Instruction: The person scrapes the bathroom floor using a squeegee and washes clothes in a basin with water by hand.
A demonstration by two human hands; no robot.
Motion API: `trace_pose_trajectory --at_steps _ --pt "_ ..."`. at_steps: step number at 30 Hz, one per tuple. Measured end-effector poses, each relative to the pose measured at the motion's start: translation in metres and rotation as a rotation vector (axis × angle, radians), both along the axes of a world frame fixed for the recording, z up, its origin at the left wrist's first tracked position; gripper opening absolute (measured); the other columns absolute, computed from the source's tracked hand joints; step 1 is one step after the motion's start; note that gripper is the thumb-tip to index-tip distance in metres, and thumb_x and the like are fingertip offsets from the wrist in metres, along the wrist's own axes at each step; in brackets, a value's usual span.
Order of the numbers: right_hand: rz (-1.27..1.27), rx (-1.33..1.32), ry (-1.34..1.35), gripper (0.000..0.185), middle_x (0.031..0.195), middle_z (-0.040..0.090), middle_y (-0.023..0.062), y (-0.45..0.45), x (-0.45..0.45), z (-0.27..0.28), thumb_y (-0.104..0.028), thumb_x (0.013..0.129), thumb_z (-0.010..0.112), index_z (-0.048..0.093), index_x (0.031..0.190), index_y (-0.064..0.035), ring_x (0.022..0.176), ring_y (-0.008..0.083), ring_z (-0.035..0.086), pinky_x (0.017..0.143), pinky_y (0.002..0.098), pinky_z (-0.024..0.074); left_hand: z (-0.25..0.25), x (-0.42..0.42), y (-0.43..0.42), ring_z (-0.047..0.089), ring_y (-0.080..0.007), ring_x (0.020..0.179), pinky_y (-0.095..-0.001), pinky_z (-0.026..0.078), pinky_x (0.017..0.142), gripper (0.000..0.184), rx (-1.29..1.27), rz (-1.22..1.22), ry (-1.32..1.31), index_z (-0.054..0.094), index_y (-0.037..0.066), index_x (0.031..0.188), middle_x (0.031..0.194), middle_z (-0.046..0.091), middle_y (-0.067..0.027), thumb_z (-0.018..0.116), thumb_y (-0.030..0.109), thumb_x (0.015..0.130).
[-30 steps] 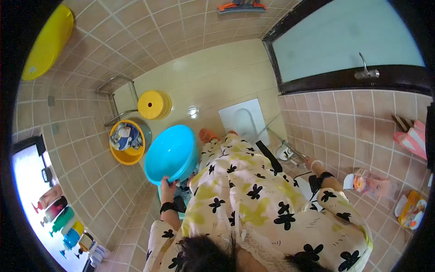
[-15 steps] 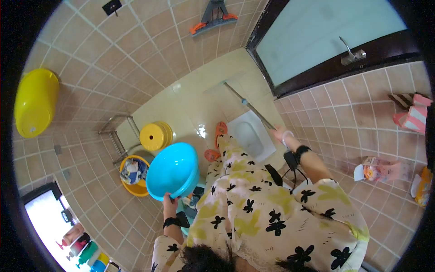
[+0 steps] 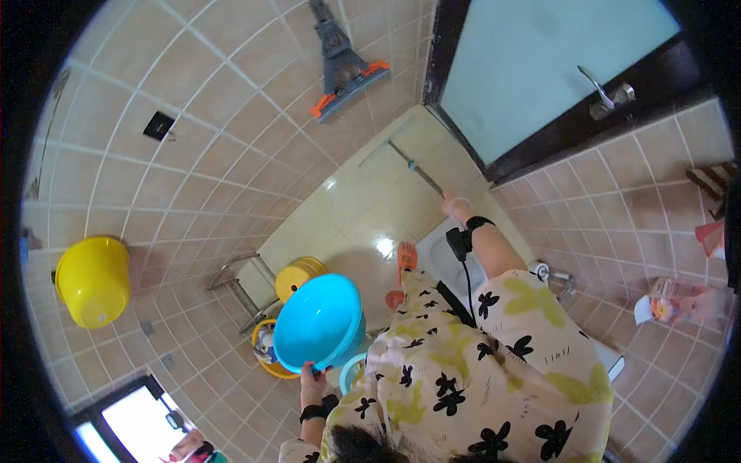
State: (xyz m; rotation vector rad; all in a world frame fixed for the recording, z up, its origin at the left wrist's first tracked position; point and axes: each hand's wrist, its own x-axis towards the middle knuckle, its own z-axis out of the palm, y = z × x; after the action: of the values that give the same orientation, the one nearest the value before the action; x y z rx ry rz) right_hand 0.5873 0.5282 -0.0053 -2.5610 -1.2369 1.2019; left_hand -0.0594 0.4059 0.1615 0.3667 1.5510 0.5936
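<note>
My left hand (image 3: 312, 378) grips the near rim of a large blue basin (image 3: 318, 320), which is tilted with its opening facing up and left. Out in front, my right hand (image 3: 457, 207) is wrapped round a metal pole (image 3: 423, 179). The pole's far end meets a thin, clear squeegee-like blade on the wet floor by the wall. Part of a light teal tub (image 3: 349, 373) shows beside the blue basin.
A yellow stool (image 3: 299, 274) and an orange basin with cloth (image 3: 266, 345) stand left of the blue basin. A squat toilet (image 3: 448, 258) lies under my right arm. A yellow bucket (image 3: 94, 282) and a grey mop head (image 3: 343, 73) hang on the wall.
My right hand has moved from the right wall out over the floor, with the pole now in it. My view has turned; my left hand still holds the blue basin.
</note>
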Motion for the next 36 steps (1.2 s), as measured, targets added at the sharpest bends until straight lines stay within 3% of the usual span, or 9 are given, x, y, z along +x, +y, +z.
trace_pose_trajectory --at_steps 5,7,9,13,19,20,27,33,36 --pt "-0.131 -0.064 0.147 0.034 0.111 0.054 0.0247 -0.059 0.028 0.061 -0.017 0.083 0.042 0.052 0.111 -0.0005 0.102 0.0387 0.054 0.085 0.0438 0.0438 -0.041 -0.022 0.042 0.064 -0.0258 0.077 -0.0286 0.05 0.06 0.029 0.005 -0.15 -0.023 0.038 -0.001 0.105 0.095 0.057 -0.016 0.055 0.0 0.081" --pt "-0.166 -0.03 0.113 0.026 0.082 0.06 0.0179 -0.097 0.04 0.035 -0.015 0.082 0.041 0.054 0.101 -0.0028 0.064 0.0285 0.059 0.052 0.0405 0.0474 -0.042 -0.011 0.056 0.064 -0.0251 0.079 -0.0299 0.05 0.062 0.033 -0.063 -0.172 -0.032 0.036 -0.001 0.107 0.093 0.058 -0.0161 0.056 -0.002 0.081" --pt "-0.199 -0.096 0.106 0.025 0.079 0.059 0.0163 -0.133 0.047 0.049 -0.015 0.082 0.04 0.053 0.101 -0.0049 0.059 0.0265 0.058 0.047 0.0386 0.0463 0.007 0.041 0.07 0.06 -0.0219 0.077 -0.0242 0.051 0.062 0.028 0.427 -0.817 0.243 0.039 0.004 0.107 0.098 0.051 -0.0143 0.043 -0.008 0.081" --pt "-0.166 -0.266 0.063 0.025 0.075 0.058 0.0141 -0.195 0.051 0.062 -0.018 0.083 0.041 0.051 0.106 -0.0119 0.051 0.0255 0.055 0.039 0.0361 0.0437 0.002 0.076 0.11 0.061 -0.0255 0.077 -0.0263 0.051 0.063 0.027 0.652 -1.061 0.338 0.038 0.002 0.108 0.098 0.05 -0.0145 0.044 -0.005 0.083" --pt "-0.388 -0.321 0.138 0.03 0.087 0.06 0.0172 -0.255 0.021 0.142 -0.02 0.084 0.042 0.052 0.111 -0.0124 0.071 0.0316 0.058 0.059 0.0408 0.0467 -0.067 0.073 0.172 0.061 -0.0318 0.085 -0.0264 0.054 0.058 0.027 -0.086 -0.382 -0.15 0.04 0.001 0.104 0.101 0.055 -0.0202 0.05 -0.001 0.08" --pt "-0.355 -0.359 0.126 0.033 0.101 0.061 0.0195 -0.263 0.015 0.15 -0.018 0.081 0.042 0.054 0.112 -0.0108 0.091 0.0358 0.059 0.079 0.0438 0.0477 -0.076 0.076 0.181 0.061 -0.0321 0.084 -0.0272 0.054 0.058 0.027 -0.012 -0.445 -0.117 0.043 0.0 0.105 0.102 0.055 -0.018 0.05 0.005 0.079" --pt "-0.446 -0.381 0.102 0.031 0.1 0.061 0.0194 -0.383 -0.044 0.171 -0.019 0.082 0.043 0.055 0.109 -0.009 0.091 0.0363 0.059 0.079 0.0441 0.0471 -0.043 0.154 0.241 0.063 -0.0268 0.065 -0.0292 0.053 0.054 0.026 -0.089 -0.614 -0.043 0.045 -0.002 0.095 0.084 0.058 -0.0133 0.057 0.008 0.074" --pt "-0.468 -0.385 0.094 0.036 0.075 0.062 0.0175 -0.488 -0.105 0.147 -0.024 0.087 0.039 0.047 0.121 -0.0168 0.064 0.031 0.062 0.052 0.0425 0.0493 -0.039 0.176 0.263 0.056 -0.0268 0.051 -0.0278 0.051 0.048 0.023 -0.338 -0.434 0.051 0.05 -0.001 0.088 0.073 0.059 -0.0107 0.055 0.013 0.071" --pt "-1.046 -0.343 0.323 0.028 0.055 0.055 0.0093 -0.476 -0.109 0.2 -0.03 0.088 0.043 0.061 0.103 -0.0153 0.039 0.0166 0.049 0.037 0.037 0.0405 -0.026 0.19 0.253 0.062 -0.0267 0.061 -0.0267 0.05 0.045 0.053 -0.32 -0.52 0.086 0.041 -0.001 0.114 0.086 0.061 -0.0118 0.055 0.018 0.067"
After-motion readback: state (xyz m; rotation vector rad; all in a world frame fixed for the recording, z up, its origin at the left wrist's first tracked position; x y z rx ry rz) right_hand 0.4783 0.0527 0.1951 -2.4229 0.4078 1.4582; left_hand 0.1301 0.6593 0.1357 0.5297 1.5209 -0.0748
